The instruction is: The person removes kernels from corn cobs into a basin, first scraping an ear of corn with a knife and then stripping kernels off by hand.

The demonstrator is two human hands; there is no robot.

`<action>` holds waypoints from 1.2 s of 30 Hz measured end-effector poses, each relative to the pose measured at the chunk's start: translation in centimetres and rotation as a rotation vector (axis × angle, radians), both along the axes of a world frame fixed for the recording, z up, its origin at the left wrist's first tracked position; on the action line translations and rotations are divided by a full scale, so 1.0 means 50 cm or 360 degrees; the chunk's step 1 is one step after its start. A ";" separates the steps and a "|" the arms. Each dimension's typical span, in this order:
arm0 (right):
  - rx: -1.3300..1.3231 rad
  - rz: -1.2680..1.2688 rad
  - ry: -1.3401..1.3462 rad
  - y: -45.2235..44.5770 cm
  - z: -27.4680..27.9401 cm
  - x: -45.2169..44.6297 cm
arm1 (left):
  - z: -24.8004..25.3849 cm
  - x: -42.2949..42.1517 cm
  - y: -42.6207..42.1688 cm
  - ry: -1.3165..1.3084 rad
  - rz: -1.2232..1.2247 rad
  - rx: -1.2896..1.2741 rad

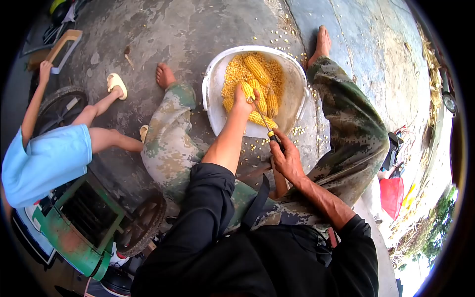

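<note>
A white tub (299, 89) stands on the floor between my feet, holding loose yellow kernels (277, 69) and several corn cobs (257, 68). Over its near left part, my left hand (242, 101) is closed round a corn cob (247, 90). My right hand (288, 157) grips a screwdriver (271, 132) by its black and yellow handle, just outside the tub's near rim. The metal shaft slants up and left, its tip close to the cob by my left fingers. Whether the tip touches the cob I cannot tell.
Kernels lie scattered on the concrete floor (183, 39) around the tub. At the left a person in a light blue garment (49, 161) holds a wooden-edged frame (67, 49). A green machine (74, 222) with wheels stands lower left. At the right is a red bag (392, 195).
</note>
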State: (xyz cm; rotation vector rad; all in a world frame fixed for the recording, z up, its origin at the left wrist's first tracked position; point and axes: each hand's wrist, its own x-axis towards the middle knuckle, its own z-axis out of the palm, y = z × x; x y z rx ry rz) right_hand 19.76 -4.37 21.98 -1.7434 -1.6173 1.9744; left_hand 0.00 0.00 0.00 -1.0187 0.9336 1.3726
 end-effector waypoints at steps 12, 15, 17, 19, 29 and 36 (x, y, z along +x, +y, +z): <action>0.0602 0.0285 0.0011 0.028 0.005 0.009 | -0.005 0.031 -0.007 0.0112 -0.0170 -0.0051; 0.0214 0.0316 -0.0156 0.040 0.024 0.004 | -0.011 0.041 -0.019 0.0252 -0.0302 -0.0012; 0.0299 0.0273 -0.0159 0.031 0.026 -0.004 | -0.013 0.042 -0.014 0.0195 -0.0232 -0.0017; 0.0331 0.0289 -0.0145 0.030 0.021 -0.008 | -0.009 0.038 -0.010 0.0146 -0.0178 -0.0024; 0.0488 0.0324 -0.0106 0.059 -0.011 -0.028 | -0.011 0.018 -0.027 0.0184 -0.0404 0.0088; 0.0596 0.0513 -0.0294 0.047 0.015 -0.061 | 0.003 0.020 -0.004 0.0232 -0.0365 0.0012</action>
